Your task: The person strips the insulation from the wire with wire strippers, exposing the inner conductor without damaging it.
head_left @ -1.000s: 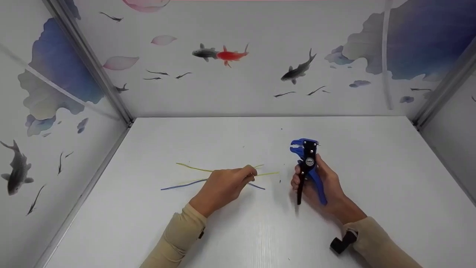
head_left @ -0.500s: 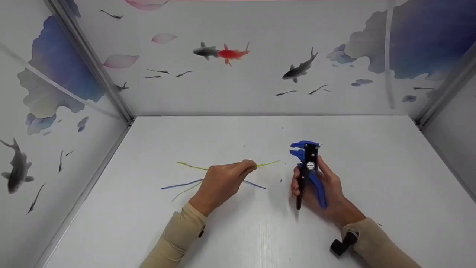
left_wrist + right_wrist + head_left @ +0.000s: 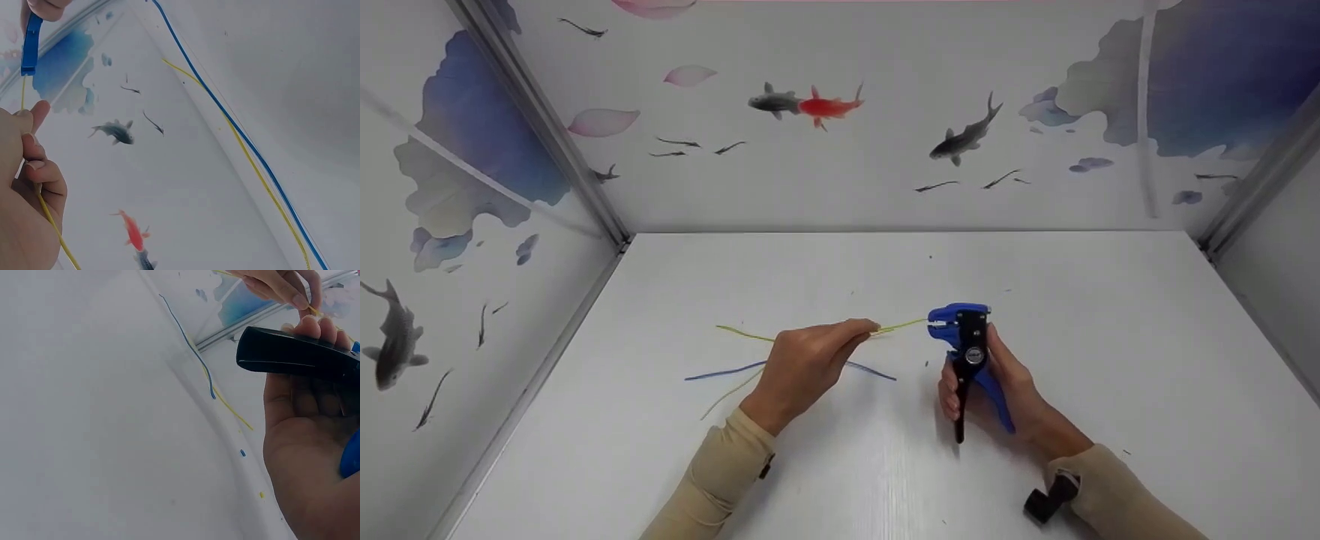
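Note:
Between thumb and fingers, my left hand (image 3: 810, 367) pinches a thin yellow wire (image 3: 904, 325), raised off the table. The wire's right end meets the mouth of a blue and black wire stripper (image 3: 973, 337); how deep it sits cannot be told. My right hand (image 3: 1024, 394) grips the stripper by its handles, head up and mouth facing left. In the left wrist view the held wire (image 3: 59, 239) runs through the fingers up to the blue stripper head (image 3: 31, 50). Under my left hand lie a blue wire (image 3: 724, 373) and another yellow wire (image 3: 744, 334), partly hidden.
A blue scrap (image 3: 926, 364) lies left of the stripper, and the right wrist view shows a yellow scrap (image 3: 261, 494) too. The white table (image 3: 660, 480) is bounded by a printed back wall (image 3: 885, 202) and side walls.
My left hand has raised one yellow wire from the others, its tail swinging toward me. My right hand has brought the stripper left and nearer, so its mouth meets the wire end.

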### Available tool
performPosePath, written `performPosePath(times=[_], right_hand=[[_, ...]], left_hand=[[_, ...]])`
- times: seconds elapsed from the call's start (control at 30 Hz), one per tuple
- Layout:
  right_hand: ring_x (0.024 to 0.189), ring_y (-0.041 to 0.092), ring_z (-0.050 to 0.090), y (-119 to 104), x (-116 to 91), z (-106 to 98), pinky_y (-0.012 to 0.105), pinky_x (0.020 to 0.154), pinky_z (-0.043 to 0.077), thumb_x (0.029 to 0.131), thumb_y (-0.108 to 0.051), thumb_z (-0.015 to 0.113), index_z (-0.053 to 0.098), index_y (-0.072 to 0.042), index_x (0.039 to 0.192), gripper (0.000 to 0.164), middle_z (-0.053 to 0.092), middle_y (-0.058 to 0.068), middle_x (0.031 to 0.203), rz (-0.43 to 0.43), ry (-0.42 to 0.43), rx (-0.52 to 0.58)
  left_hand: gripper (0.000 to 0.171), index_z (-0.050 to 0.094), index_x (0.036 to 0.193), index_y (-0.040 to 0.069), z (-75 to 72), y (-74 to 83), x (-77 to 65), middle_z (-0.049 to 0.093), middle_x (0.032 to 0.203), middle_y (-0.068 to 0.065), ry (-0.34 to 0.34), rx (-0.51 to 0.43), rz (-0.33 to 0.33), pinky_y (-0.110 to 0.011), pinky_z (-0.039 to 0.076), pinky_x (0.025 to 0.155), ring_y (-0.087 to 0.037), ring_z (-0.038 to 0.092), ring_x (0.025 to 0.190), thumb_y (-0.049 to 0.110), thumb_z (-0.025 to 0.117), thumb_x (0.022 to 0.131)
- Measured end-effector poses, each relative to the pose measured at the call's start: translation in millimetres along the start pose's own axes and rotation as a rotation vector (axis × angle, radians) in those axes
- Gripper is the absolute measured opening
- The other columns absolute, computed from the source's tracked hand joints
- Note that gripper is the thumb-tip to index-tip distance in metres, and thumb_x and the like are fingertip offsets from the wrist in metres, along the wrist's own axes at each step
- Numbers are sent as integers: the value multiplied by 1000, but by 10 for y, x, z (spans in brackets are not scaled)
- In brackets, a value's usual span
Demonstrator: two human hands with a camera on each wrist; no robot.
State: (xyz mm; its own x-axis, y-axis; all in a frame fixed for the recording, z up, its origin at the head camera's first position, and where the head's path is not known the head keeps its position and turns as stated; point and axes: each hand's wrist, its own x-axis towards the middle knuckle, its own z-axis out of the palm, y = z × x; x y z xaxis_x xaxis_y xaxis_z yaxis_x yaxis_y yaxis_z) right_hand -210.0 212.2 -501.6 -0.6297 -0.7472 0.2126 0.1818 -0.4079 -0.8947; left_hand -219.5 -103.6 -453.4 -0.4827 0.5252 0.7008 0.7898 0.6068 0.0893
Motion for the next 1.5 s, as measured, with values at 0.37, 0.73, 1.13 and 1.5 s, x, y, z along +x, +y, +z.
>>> performPosePath(times=[0.37,0.73,1.13,1.5], right_hand=[[82,17,68,2,-3,23,33,79,60,111,-61,-5,63,-8,104,87,67,1,91,22,38,-40],[81,15,69,8,2,4,32,78,59,110,-62,-7,63,-12,102,87,67,-2,90,29,34,-87],[82,15,69,-21,-17,2,32,79,60,110,-65,-5,63,-11,104,88,67,-1,91,51,23,-43],[81,15,69,-7,-9,10,33,78,60,110,-63,-6,63,-10,103,88,68,-1,90,35,7,-29]], left_hand=[[24,77,128,16,-7,6,1,83,119,4,8,-12,16,-20,63,88,-8,81,103,15,74,105],[21,77,127,16,17,13,-9,84,117,4,15,-24,35,-20,63,88,-8,81,103,15,72,106],[27,77,124,15,60,52,-10,84,116,3,44,-46,10,-20,63,86,-9,82,101,7,80,99],[20,78,125,16,67,68,-12,84,118,4,27,-35,8,-20,62,88,-8,81,104,16,73,106]])
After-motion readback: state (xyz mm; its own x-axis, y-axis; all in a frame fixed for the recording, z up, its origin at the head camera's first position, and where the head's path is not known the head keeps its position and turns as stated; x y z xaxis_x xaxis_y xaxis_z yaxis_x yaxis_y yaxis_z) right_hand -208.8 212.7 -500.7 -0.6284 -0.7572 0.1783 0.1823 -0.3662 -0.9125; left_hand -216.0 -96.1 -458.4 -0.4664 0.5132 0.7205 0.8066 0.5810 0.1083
